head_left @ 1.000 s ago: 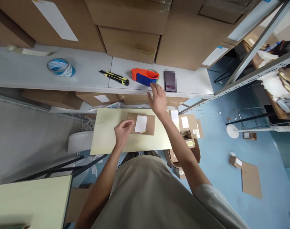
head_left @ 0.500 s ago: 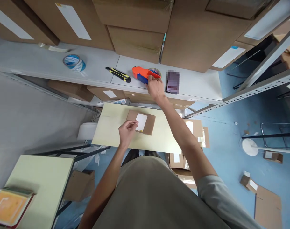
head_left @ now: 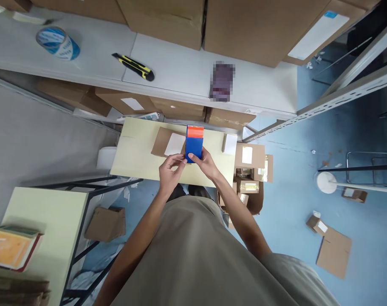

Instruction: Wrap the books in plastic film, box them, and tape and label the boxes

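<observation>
My right hand (head_left: 207, 165) is closed around the lower end of a blue and orange tape dispenser (head_left: 194, 146), its thumb on the blue face. The dispenser is upright in view above the pale yellow table (head_left: 132, 148). Beside its lower left edge is my left hand (head_left: 171, 172), fingers and thumb pinched together; what they hold, if anything, is too small to make out. Behind the dispenser and to its left lies a small cardboard box (head_left: 159, 141) with a white label (head_left: 174, 144) on top. The dispenser covers the box's right part.
On the grey shelf (head_left: 174, 59) ahead are a blue and white tape roll (head_left: 57, 43), a yellow and black box cutter (head_left: 134, 67) and a blurred-out phone-like object (head_left: 223, 81). A white stack (head_left: 230, 143) sits at the table's right end. Cartons (head_left: 252, 153) stand right of the table.
My right hand has brought the tape dispenser from the shelf down over the table, next to my left hand. The view has shifted, and the white stack at the table's right end now shows.
</observation>
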